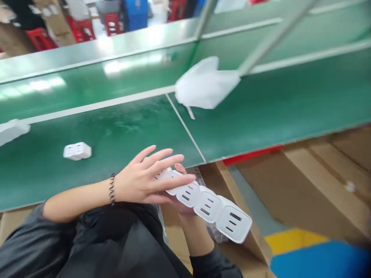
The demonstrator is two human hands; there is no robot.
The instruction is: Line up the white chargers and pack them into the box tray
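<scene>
A row of several white plastic pieces, rounded squares with slots in their faces, slants down to the right in front of my body. From below, my right hand supports the row, its fingers mostly hidden, with one fingertip showing past the far side. My left hand lies over the upper-left end of the row, fingers stretched and spread, covering some pieces. On the green work surface, a small block of similar white slotted pieces rests left of my hands.
An open cardboard box with clear plastic wrap stands below the row. A white sheet-like item hangs at a rail post. Another white item is at the left edge. More cardboard is at right; red stools stand beyond.
</scene>
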